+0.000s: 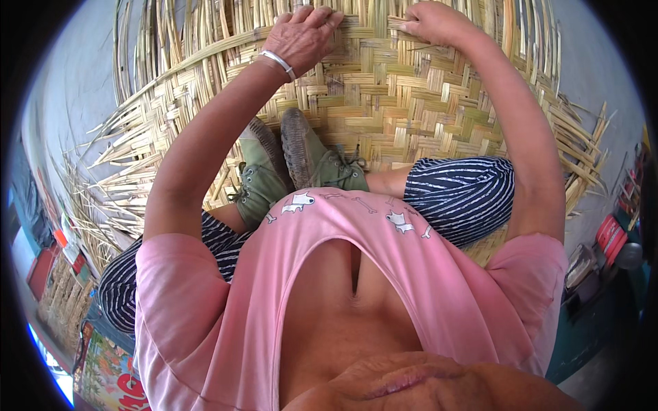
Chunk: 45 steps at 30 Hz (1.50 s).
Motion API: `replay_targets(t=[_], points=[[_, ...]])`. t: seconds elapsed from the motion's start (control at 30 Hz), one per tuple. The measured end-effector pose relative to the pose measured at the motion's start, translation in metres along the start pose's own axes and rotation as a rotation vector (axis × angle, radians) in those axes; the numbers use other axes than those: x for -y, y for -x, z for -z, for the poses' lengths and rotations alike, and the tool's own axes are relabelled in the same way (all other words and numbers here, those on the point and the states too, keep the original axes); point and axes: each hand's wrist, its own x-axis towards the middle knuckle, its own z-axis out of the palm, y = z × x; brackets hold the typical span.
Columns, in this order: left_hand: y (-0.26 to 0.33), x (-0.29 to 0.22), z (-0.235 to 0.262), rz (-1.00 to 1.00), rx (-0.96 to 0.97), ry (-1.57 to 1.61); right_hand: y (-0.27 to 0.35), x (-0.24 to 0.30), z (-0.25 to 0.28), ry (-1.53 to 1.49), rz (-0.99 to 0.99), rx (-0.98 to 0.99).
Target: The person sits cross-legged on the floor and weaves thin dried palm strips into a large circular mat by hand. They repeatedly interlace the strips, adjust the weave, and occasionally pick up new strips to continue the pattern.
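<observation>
A half-woven mat [384, 103] of flat, split cane strips, yellow and greenish, spreads in front of me. My left hand [306, 33] is at its far side, fingers bent down over a long split-cane strip [233, 42] that crosses the upright strips from the left. The left fingertips and thumb are partly hidden. Just to the right, my right hand [439, 24] is closed, thumb pressed against the fingers, on a split-cane strip [395, 23] of which only a short end shows. Around both hands, unwoven strip ends run past the top edge.
My green shoes [264, 164] and crossed legs rest on the mat's near part. Loose strip ends [123, 178] fan out over the grey floor [65, 89] on the left, and others [582, 144] on the right. Farther right stand a red item [610, 236] and a metal can [628, 255].
</observation>
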Motion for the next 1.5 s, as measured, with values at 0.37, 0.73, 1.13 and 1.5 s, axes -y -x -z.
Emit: replay_targets(t=[0.37,0.73,1.13,1.5], points=[[-0.057,-0.019,0.037,-0.109,0.374,-0.019,0.010,-0.057,-0.011,0.035,0.055,-0.214],[-0.121,-0.070,0.002,0.095,0.169,0.733,0.067,-0.052,0.016,-0.307,-0.086,-0.028],[-0.109,-0.085,-0.015,0.538,-0.205,0.992,0.000,-0.123,-0.023,-1.507,0.176,-0.363],[-0.103,-0.077,0.008,0.759,-0.147,1.510,-0.056,-0.088,0.007,-1.185,0.119,-0.449]])
